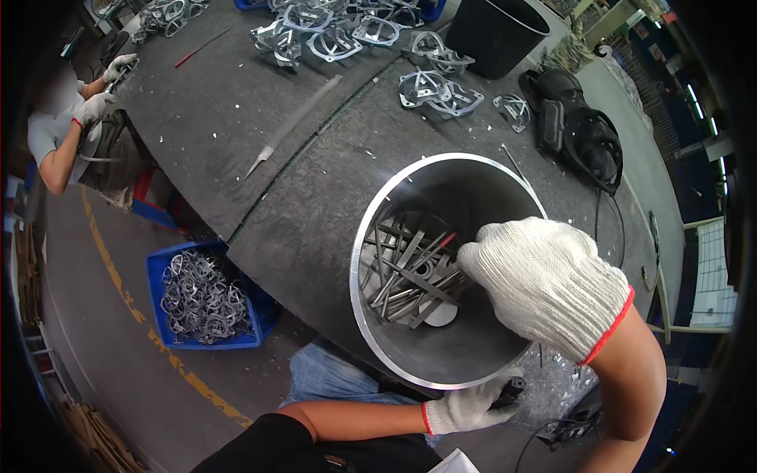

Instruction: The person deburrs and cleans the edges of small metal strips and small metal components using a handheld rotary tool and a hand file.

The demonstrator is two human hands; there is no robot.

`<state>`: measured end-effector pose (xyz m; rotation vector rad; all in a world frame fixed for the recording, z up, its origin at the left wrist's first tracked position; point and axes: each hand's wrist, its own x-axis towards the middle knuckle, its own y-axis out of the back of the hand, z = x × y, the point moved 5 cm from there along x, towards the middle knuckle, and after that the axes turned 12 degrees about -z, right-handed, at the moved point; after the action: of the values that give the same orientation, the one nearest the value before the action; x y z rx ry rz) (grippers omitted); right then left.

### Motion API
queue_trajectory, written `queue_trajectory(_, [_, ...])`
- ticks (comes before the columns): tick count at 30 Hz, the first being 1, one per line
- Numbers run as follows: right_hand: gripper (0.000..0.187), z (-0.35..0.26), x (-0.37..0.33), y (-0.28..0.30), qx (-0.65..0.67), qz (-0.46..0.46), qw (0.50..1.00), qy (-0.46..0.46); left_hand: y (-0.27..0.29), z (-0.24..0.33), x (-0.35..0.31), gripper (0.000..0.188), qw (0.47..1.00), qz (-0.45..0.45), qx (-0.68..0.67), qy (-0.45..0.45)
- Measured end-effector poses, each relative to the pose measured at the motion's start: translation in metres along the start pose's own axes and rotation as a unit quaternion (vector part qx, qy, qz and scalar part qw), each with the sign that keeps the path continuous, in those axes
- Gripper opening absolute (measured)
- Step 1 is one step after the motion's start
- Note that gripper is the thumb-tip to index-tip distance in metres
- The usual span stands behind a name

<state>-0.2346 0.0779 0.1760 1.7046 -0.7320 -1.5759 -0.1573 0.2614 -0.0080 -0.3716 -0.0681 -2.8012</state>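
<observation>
A wide metal cylinder point(356, 288) stands at the table's near edge. Inside it lie several files and thin metal rods point(406, 268), one of them red-tipped, and a pale round disc point(440, 314). My right hand point(548, 280), in a white knitted glove, reaches over the cylinder's right side with its fingers curled; whatever they may hold is hidden. Below the cylinder's near rim my left hand point(469, 410), also gloved, is closed around a black tool point(511, 391) whose kind I cannot make out.
Silver cast metal frames point(335, 43) are heaped at the back beside a black bin point(497, 35). A flat file point(296, 122) lies mid-table. Black bags point(579, 126) rest at the right. A blue crate point(256, 319) of castings stands left, and a co-worker point(59, 134) works beyond.
</observation>
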Motion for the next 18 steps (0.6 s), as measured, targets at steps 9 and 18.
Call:
queue_trajectory(9, [0.022,-0.007,-0.006,0.020,-0.094,0.061,0.993,-0.044,-0.004,-0.004,0.000,0.059,1.000,-0.008,0.017,-0.019])
queue_trajectory(18, [0.017,-0.010,-0.008,0.012,-0.045,0.031,0.998,0.029,-0.003,0.010,0.002,0.070,0.996,0.013,0.038,-0.075])
